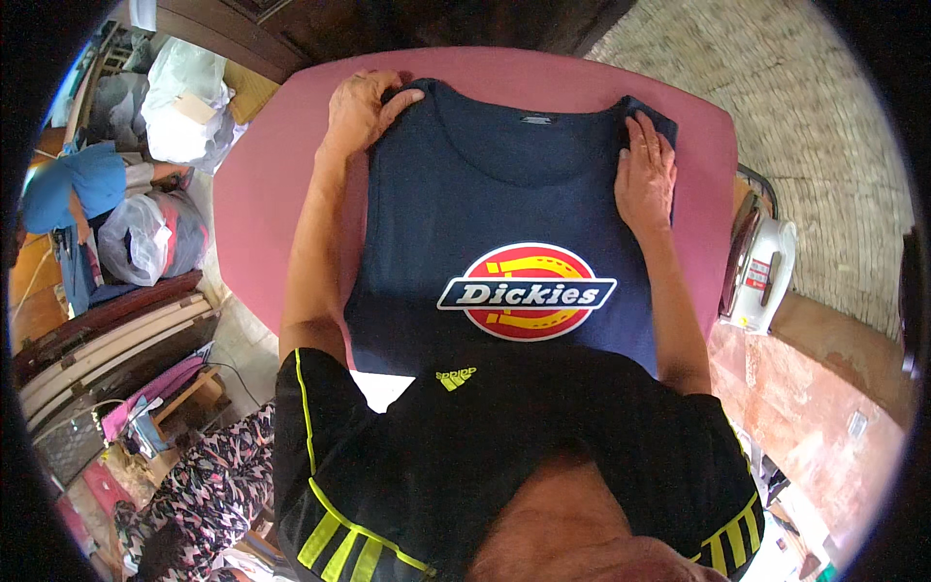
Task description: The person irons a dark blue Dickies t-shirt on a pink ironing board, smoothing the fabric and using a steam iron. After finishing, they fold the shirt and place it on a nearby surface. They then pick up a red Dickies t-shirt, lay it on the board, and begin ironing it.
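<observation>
Left hand: the left hand (361, 112) lies in the upper left of the frame, palm down, with the fingers bent over the shoulder corner of the navy T-shirt (504, 194) — it presses and lightly grips the cloth there.
Right hand: the right hand (645, 175) lies flat in the upper right, fingers together and stretched along the other shoulder edge; it holds nothing, it only presses.
Shirt: it is spread front side up in the middle of the frame on the pink ironing board (262, 194), the round red and yellow print facing up, the neck toward the top.
Done: the body looks smooth, and the sides seem already turned under — I judge this from the straight narrow edges.
Left: the lower part is not yet folded up.
Beside: a white iron (761, 272) stands at the right edge of the board.
</observation>
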The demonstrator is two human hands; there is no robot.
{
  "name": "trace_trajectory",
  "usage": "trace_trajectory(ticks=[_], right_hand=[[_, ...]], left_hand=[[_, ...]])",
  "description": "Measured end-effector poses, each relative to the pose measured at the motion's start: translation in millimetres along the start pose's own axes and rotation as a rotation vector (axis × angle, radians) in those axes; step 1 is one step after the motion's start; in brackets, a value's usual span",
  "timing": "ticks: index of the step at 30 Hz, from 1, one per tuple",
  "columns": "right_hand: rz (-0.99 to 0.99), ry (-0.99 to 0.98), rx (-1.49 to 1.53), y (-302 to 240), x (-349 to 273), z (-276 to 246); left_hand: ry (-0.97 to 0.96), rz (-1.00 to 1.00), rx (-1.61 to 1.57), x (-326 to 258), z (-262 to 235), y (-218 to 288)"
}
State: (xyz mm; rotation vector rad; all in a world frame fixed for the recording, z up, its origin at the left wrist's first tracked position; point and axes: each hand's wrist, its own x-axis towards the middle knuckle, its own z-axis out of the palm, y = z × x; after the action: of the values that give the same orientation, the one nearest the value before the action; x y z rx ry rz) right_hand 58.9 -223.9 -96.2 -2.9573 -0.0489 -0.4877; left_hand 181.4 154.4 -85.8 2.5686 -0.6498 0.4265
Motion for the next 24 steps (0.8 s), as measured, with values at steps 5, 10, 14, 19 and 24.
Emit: trace_trajectory(ticks=[5,10,14,19,24], right_hand=[[-0.036,0.052,0.094,7.0,3.2,3.0],[-0.252,0.090,0.562,-73.8,32.3,1.8],[-0.331,0.045,0.680,-170.3,76.9,25.9],[-0.310,0.070,0.737,-191.9,118.8,71.4],[-0.295,0.107,0.809,-188.7,119.8,75.8]], left_hand=[[-0.083,-0.117,-0.038,9.8,5.8,-4.3],[-0.205,-0.145,-0.320,10.9,-8.1,-21.0],[-0.157,-0.175,-0.380,7.1,-2.0,-22.4],[0.015,-0.111,-0.269,6.3,3.3,-18.4],[0.110,-0.065,-0.094,5.9,4.1,-12.6]])
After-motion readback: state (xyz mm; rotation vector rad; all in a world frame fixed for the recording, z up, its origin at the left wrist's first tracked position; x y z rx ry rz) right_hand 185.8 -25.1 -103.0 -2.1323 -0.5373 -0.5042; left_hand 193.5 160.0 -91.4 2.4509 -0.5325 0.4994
